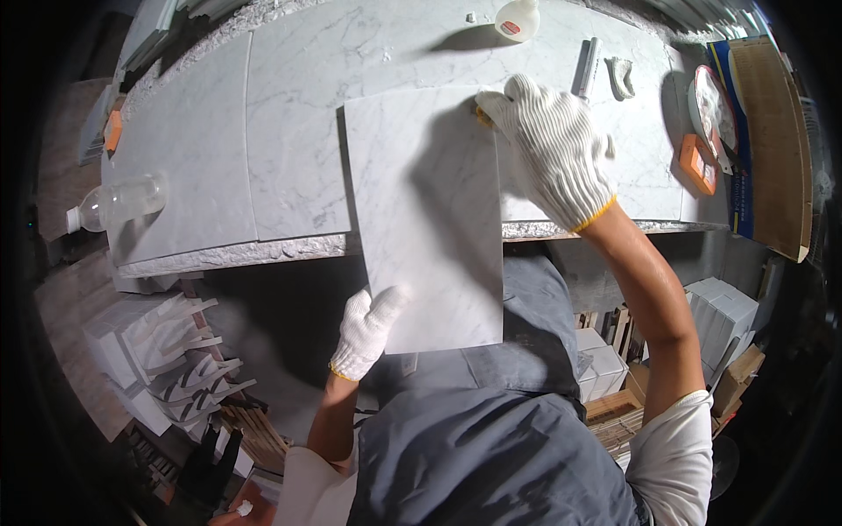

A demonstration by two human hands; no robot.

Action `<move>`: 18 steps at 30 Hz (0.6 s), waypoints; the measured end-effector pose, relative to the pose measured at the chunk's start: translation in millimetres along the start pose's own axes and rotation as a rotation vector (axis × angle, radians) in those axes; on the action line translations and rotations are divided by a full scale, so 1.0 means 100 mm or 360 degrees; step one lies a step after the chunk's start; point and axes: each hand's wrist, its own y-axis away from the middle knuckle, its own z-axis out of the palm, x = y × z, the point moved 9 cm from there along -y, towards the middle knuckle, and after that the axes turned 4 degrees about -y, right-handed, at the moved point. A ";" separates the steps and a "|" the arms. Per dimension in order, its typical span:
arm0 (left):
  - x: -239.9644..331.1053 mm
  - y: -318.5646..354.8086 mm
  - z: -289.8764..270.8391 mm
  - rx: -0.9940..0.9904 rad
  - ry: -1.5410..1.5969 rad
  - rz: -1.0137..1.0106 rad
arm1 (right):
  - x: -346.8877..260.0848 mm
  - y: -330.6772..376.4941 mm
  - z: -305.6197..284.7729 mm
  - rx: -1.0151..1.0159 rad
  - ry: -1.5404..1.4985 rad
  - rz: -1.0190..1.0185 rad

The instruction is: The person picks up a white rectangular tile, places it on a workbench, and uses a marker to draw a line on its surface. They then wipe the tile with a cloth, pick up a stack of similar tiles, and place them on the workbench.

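A rectangular white marble tile (421,254) with faint grey veins rests partly on the worktop and juts over its front edge toward my lap. My left hand (370,326), in a white knitted glove, grips the tile's near left edge, thumb on top and the other fingers hidden underneath. My right hand (557,145), gloved alike, is closed at the tile's far right corner. A small yellowish-brown bit (483,116) shows under its fingertips, too little to name. The hand's shadow falls across the tile.
Large marble slabs (193,158) cover the worktop. A clear bottle (123,202) lies at the left; a squeeze bottle (517,20) stands at the back. Right are a marker-like stick (588,68), a crumpled grey piece (621,78), an orange block (698,164) and a cardboard box (770,145).
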 end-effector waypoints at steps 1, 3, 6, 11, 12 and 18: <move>0.00 0.01 -0.01 0.0004 -0.0019 -0.0001 | 0.00 -0.02 -0.04 0.0093 0.0023 0.0005; 0.01 0.01 0.00 -0.0022 0.0010 -0.0005 | -0.07 0.00 0.01 0.0049 0.0115 -0.0050; 0.04 0.02 0.02 -0.0087 0.0077 0.0014 | 0.13 0.08 0.17 -0.0209 -0.0310 0.0341; 0.08 0.03 0.04 -0.0109 0.0192 0.0003 | 0.00 0.01 0.00 0.0072 -0.0067 -0.0058; 0.08 0.04 0.04 -0.0120 0.0246 0.0001 | -0.06 0.01 -0.03 0.0144 -0.0016 -0.0147; 0.03 0.02 0.06 -0.0140 0.0132 -0.0065 | -0.10 0.02 0.02 0.0038 -0.0013 -0.0087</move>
